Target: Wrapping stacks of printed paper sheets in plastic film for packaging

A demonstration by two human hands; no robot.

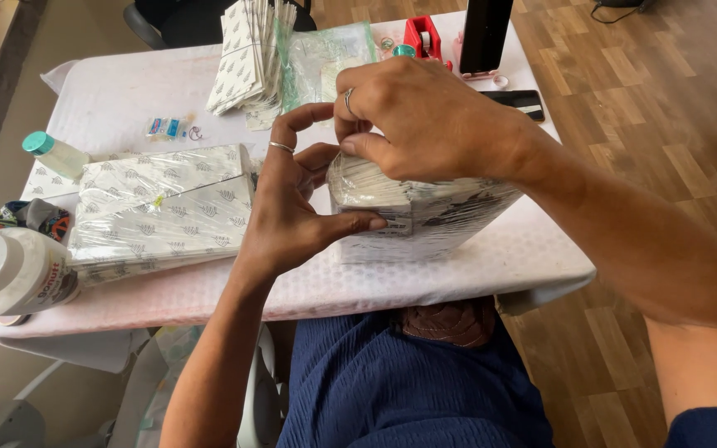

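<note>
Head view showed, nearest, the person's lap in dark blue cloth against the edge of the desk [425, 282], which wore a white textured cover. Just beyond that edge stood a film-wrapped bundle of flat packs [425, 217], upright on its end. The left hand [292, 207] braced the bundle's near corner, its thumb laid along the front, apparently to steady it; its grip was partly spread, pressing rather than clasping. The right hand [425, 116] came over the top, its grip pinched narrow on the clear film at the upper corner. To the left lay a larger wrapped stack of leaf-patterned packs [159, 211], with a white jar [10, 270] at the desk's corner. Farther back sat loose patterned packets [251, 54], a red tape dispenser [421, 37] and a dark phone [518, 101]. Wooden flooring [665, 108] spread beyond.
</note>
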